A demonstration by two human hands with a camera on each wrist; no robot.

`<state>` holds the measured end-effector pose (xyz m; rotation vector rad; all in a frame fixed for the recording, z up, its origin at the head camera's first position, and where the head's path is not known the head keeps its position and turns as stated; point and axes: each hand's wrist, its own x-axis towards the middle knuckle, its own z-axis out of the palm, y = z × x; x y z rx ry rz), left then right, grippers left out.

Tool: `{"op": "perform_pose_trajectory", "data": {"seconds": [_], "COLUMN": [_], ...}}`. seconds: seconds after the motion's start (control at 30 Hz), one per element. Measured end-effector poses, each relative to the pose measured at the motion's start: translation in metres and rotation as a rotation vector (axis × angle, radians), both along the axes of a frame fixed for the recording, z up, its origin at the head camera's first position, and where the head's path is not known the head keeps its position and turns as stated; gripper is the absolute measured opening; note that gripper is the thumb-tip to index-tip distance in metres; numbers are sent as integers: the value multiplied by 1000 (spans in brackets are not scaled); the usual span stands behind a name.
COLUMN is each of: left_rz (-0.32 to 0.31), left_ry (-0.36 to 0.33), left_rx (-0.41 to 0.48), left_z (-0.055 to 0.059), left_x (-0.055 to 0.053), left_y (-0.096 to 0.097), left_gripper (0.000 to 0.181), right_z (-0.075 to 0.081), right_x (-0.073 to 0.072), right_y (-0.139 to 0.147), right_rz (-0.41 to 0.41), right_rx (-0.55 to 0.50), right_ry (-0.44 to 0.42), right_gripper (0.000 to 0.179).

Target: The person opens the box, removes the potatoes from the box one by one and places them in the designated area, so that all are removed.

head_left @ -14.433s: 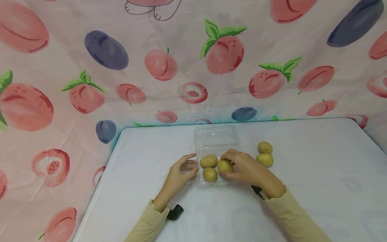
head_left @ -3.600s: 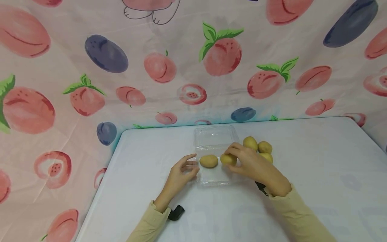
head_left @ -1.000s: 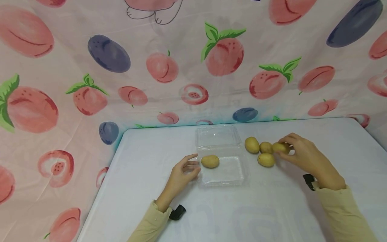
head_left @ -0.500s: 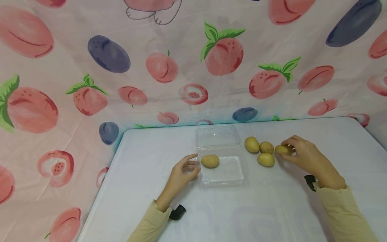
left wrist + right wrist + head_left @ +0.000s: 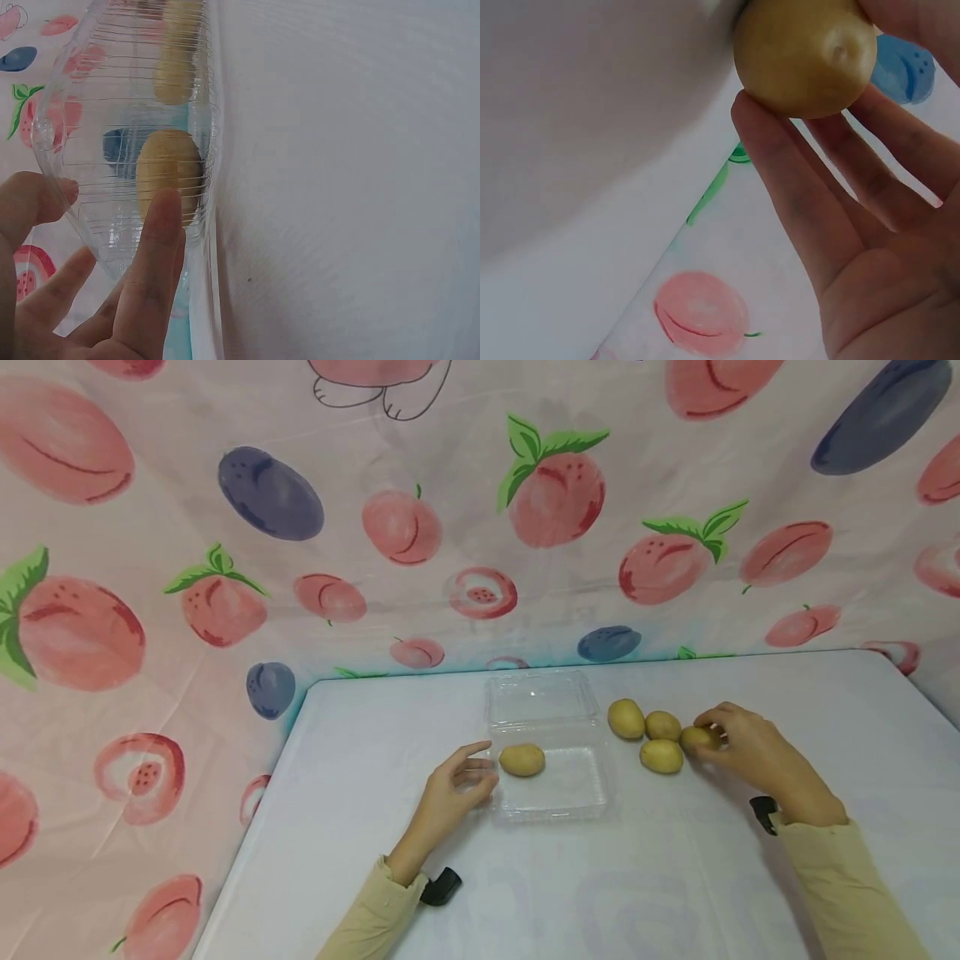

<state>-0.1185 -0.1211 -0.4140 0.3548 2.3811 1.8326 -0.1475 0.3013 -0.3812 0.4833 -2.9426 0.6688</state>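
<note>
In the head view, a clear plastic clamshell box (image 5: pixel 555 785) lies with its lid (image 5: pixel 540 699) folded back. One potato (image 5: pixel 522 760) sits at the left of its base. My left hand (image 5: pixel 444 793) rests its fingers against the box's left side; in the left wrist view the fingertips (image 5: pixel 161 214) touch the ridged wall, with the potato showing through. To the right, my right hand (image 5: pixel 753 756) holds a potato (image 5: pixel 699 741) between thumb and fingers, right beside several others. In the right wrist view that potato (image 5: pixel 802 56) shows a small dimple.
Right of the box, three potatoes (image 5: pixel 662 757) are grouped close together. A white table (image 5: pixel 600 885) bears everything. Behind and to the left hangs a fruit-print cloth (image 5: pixel 420 435). Black wrist cameras (image 5: pixel 441 887) sit below both hands.
Over the longer span, potatoes have moved from the box to the group on the right, leaving one inside. Lately the right hand shifted its potato slightly nearer; the left hand stayed put.
</note>
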Motion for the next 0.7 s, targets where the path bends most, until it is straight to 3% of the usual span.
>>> {"op": "perform_pose_trajectory", "data": {"seconds": [0.5, 0.7], "left_rz": [-5, -8], "left_ry": [7, 18], "left_rx": [-19, -37], "left_z": [0, -1], "left_x": [0, -1], "left_y": [0, 0], "left_gripper": [51, 52], "right_z": [0, 2], "right_x": [-2, -1], "right_y": [2, 2], "right_rz": [-35, -25], "right_rx": [10, 6], "right_ry": [-76, -69], "right_gripper": [40, 38]}}
